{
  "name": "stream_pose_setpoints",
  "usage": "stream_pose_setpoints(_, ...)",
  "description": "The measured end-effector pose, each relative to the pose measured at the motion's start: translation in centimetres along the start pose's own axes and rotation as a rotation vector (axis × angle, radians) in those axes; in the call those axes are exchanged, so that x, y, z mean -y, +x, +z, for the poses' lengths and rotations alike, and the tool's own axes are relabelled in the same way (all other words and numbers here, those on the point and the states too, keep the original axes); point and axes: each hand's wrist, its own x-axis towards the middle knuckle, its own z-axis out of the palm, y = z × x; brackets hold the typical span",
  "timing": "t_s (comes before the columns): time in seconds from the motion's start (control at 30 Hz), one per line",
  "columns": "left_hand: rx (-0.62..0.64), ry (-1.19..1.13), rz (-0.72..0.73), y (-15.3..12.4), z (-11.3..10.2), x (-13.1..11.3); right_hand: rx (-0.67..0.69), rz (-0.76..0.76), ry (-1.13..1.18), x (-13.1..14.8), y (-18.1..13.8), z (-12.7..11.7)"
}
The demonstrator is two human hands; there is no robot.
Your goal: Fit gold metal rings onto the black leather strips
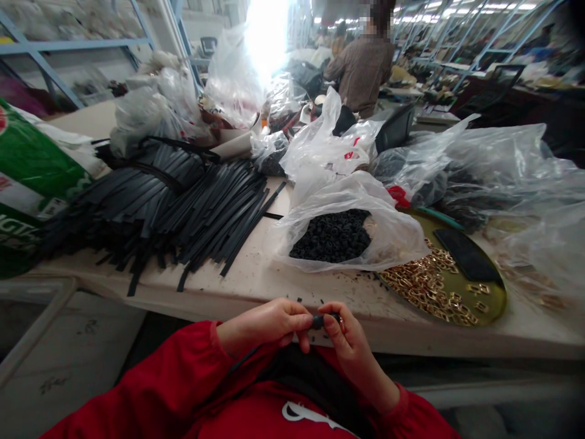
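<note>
Close to my lap, just off the table's front edge, my left hand (286, 323) and my right hand (340, 332) meet at a black strap (317, 321). The left fingers pinch it from one side. Thumb and fingers of the right hand close round its other end, where a bit of gold metal (341, 322), perhaps a buckle, glints. A thin dark tail shows under my left wrist. Beyond my hands lies an open plastic bag (397, 241) of small black loops (331, 236). To its right, a round yellowish tray (496, 299) carries many gold buckles (429, 277).
Bundled black strips (214, 213) cover the table's left part, beside a green printed sack (41, 164). A dark flat piece (466, 255) lies on the tray. Clear plastic bags (493, 158) crowd the back and right. Another person (365, 67) stands beyond the table.
</note>
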Motion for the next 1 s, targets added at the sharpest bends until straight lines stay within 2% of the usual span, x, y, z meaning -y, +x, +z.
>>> stream_pose_setpoints(0.07,0.006,0.001,-0.02,0.1,0.0,0.0,0.012,-0.002,-0.015,-0.1,0.0,0.1)
stream_pose_setpoints(0.2,-0.082,0.107,0.021,0.7,0.6,0.0,0.044,-0.021,-0.075,-0.4,-0.1,0.1)
stream_pose_setpoints(0.33,-0.097,0.306,0.101,1.0,1.0,-0.5,-0.016,0.056,-0.016,-0.9,-0.1,0.4)
stream_pose_setpoints(0.4,-0.111,0.487,0.136,1.2,0.9,-1.1,-0.078,0.122,0.019,-1.3,0.0,0.8)
stream_pose_setpoints(0.5,-0.262,0.907,0.18,2.1,0.8,-2.0,-0.16,0.178,-0.022,-2.0,0.6,1.3)
stream_pose_setpoints(0.57,-0.348,1.137,0.179,3.1,0.7,-2.2,-0.167,0.202,-0.099,-2.6,1.4,1.1)
stream_pose_setpoints(0.63,-0.41,1.233,0.175,4.1,0.3,-1.9,-0.149,0.204,-0.216,-3.5,2.3,0.4)
stream_pose_setpoints(0.73,-0.593,1.25,0.209,4.8,-1.5,-0.8,-0.181,0.141,-0.474,-5.5,3.9,-1.7)
stream_pose_setpoints(0.83,-0.751,1.25,0.219,3.3,-4.9,0.6,-0.221,0.043,-0.721,-7.7,4.9,-3.4)
stream_pose_setpoints(0.9,-0.954,1.227,0.142,1.3,-7.6,1.3,-0.254,-0.024,-0.813,-8.6,5.2,-3.8)
stream_pose_setpoints(0.97,-1.121,1.222,-0.033,-0.8,-9.9,2.2,-0.32,-0.07,-0.839,-9.1,5.2,-3.6)
stream_pose_setpoints(1.0,-1.163,1.209,-0.123,-1.7,-10.7,2.7,-0.352,-0.085,-0.834,-9.2,5.2,-3.5)
